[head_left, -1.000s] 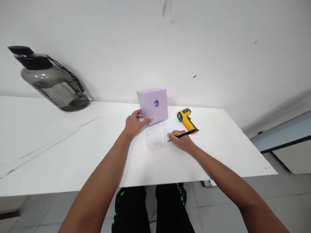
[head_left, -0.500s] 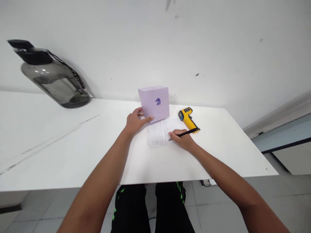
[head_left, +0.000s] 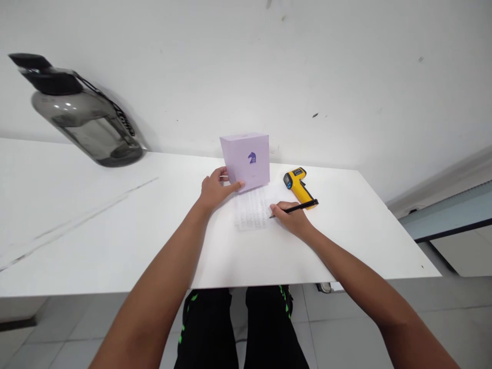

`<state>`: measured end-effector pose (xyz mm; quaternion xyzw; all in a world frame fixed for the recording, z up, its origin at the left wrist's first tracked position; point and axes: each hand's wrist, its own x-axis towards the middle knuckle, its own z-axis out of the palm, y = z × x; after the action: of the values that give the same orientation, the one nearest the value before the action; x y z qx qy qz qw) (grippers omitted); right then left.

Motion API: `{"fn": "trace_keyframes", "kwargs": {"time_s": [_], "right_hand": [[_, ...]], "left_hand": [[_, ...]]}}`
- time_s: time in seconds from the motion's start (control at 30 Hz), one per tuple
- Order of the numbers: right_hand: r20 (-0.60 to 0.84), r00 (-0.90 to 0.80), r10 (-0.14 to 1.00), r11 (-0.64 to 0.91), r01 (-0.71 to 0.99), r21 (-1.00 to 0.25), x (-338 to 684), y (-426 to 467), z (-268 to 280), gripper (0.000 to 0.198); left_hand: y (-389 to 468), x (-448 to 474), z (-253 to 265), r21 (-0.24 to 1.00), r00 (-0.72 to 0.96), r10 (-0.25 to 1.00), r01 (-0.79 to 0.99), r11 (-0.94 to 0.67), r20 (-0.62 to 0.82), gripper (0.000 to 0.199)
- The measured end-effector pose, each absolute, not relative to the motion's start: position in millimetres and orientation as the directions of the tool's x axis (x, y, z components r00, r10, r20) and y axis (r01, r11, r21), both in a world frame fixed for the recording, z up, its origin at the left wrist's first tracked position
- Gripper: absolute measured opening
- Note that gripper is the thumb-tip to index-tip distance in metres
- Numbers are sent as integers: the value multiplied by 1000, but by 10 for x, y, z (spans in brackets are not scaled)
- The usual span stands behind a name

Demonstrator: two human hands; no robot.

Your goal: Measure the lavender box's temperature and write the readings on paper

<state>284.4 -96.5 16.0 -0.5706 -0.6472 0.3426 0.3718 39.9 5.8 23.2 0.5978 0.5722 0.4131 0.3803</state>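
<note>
My left hand (head_left: 217, 188) grips the lower left side of a lilac box (head_left: 251, 171) with a dark horse-head emblem. Its thumb lies across the box's front, and the other fingers go partly out of sight behind the left edge. A black pen (head_left: 294, 208) is pinched in my right hand (head_left: 292, 218), its tip down at the right part of a sheet of paper (head_left: 249, 218) covered in rows of blurred writing. The box stands upright at the paper's far edge. Just beyond the right hand lies a yellow infrared thermometer (head_left: 302, 192), partly crossed by the pen's rear end.
A large grey see-through water bottle (head_left: 96, 130) with a black lid stands at the left, near the wall (head_left: 192, 66). The white table (head_left: 115, 246) meets that wall at the back. Its near edge runs above my legs (head_left: 238, 328).
The pen and my right hand have shifted very slightly right along the paper. My left hand keeps its hold on the box. The whole view has moved a little.
</note>
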Motion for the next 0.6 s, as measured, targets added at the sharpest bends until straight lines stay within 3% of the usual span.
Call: {"fn": "trace_keyframes", "kwargs": {"time_s": [0.6], "right_hand": [[105, -60, 993, 121, 504, -855, 2839, -994, 185, 45]], "left_hand": [[38, 401, 254, 919, 14, 998, 389, -59, 58, 79]]}}
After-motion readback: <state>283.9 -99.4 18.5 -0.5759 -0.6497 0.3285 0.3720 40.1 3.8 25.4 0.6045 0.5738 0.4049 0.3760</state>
